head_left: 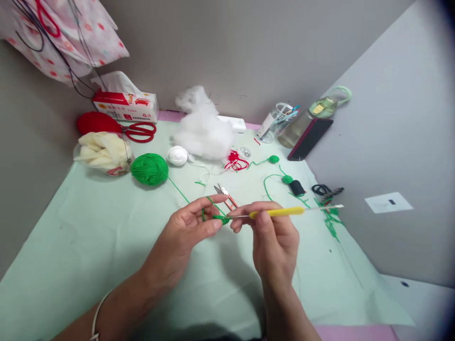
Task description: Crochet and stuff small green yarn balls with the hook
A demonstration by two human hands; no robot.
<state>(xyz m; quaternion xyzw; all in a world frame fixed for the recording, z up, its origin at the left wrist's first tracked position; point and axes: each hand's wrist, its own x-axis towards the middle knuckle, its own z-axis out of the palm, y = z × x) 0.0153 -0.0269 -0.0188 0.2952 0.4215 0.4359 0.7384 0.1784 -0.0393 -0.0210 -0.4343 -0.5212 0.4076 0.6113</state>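
My left hand [185, 232] pinches a small green crochet piece [222, 219] between thumb and fingers, with green yarn running over its raised index finger. A strand leads back to the green yarn ball [150, 169] at the left. My right hand [275, 237] is closed around the yellow handle of a crochet hook [277, 212]. The hook's thin metal shaft points left, and its tip meets the green piece; the tip itself is too small to make out. Just behind my hands lie small orange-handled snips [227, 196].
White stuffing [202, 128], a white yarn ball [177, 155] and red yarn [237, 161] lie farther back. Red scissors [141, 132] and a tissue box [126, 105] are back left. A pen cup [273, 124], a bottle [309, 121] and a phone [310, 139] stand back right.
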